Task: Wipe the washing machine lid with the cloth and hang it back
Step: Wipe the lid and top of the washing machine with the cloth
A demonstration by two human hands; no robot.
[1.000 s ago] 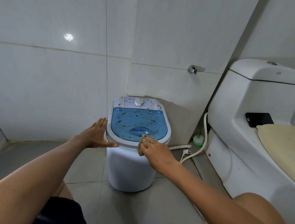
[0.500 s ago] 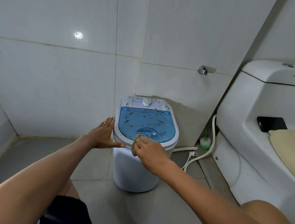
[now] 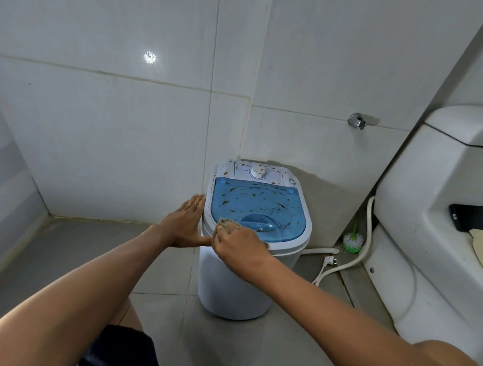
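A small white washing machine (image 3: 235, 280) stands on the floor against the tiled wall. Its blue see-through lid (image 3: 258, 207) is speckled with brown dirt, and so is the white control panel behind it. My right hand (image 3: 238, 249) presses a crumpled tan cloth (image 3: 227, 223) onto the lid's front left edge. My left hand (image 3: 183, 226) lies flat with fingers straight against the machine's left side, thumb along the rim.
A white toilet (image 3: 433, 226) stands at the right with a black phone (image 3: 476, 218) on its ledge. A white hose and plug (image 3: 331, 260) lie on the floor beside a green brush (image 3: 352, 240). A metal tap (image 3: 356, 121) juts from the wall.
My right hand and the cloth have slid left along the lid's front edge, closer to my left hand. The view has shifted, so the machine sits further right in it.
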